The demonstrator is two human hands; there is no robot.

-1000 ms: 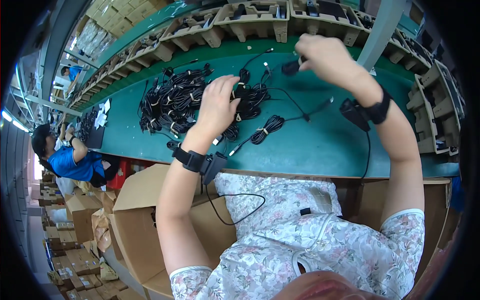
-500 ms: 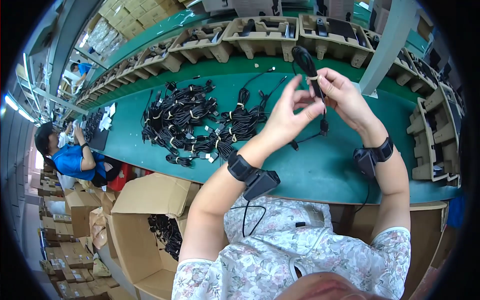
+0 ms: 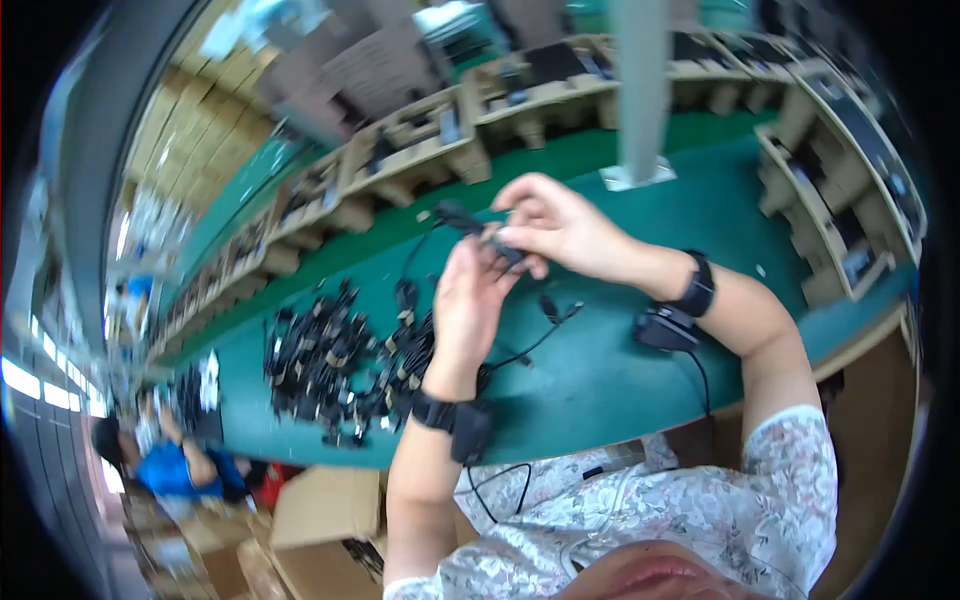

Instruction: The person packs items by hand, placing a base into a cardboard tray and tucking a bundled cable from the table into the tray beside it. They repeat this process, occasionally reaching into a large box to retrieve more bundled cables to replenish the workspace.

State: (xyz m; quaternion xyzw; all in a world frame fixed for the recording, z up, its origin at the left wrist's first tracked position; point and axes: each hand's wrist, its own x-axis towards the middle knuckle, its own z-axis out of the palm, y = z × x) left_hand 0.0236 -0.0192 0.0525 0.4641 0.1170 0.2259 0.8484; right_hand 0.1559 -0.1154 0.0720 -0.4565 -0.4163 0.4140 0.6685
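A coiled black cable (image 3: 457,214) with a light tie round its middle is held up above the green bench. My right hand (image 3: 568,228) pinches it near the tie, thumb and fingers closed. From below, my left hand (image 3: 468,300) has its fingers bent against the same bundle. Motion blur hides the exact grip. A loose cable end with a plug (image 3: 549,308) lies over the bench by my left hand. Left of my hands spreads a pile of tied black cables (image 3: 325,350). Each wrist bears a black strapped device.
Cardboard-coloured moulded trays (image 3: 405,155) with black parts line the far side, and more trays (image 3: 825,215) stand at the right. A metal post (image 3: 642,100) rises behind my hands. An open carton (image 3: 325,505) stands below the front edge; a person in blue (image 3: 180,470) works at far left.
My view has swung to the right, and the picture has blurred. The cable bundle has tipped from upright to slanting leftward, my left hand now beneath it.
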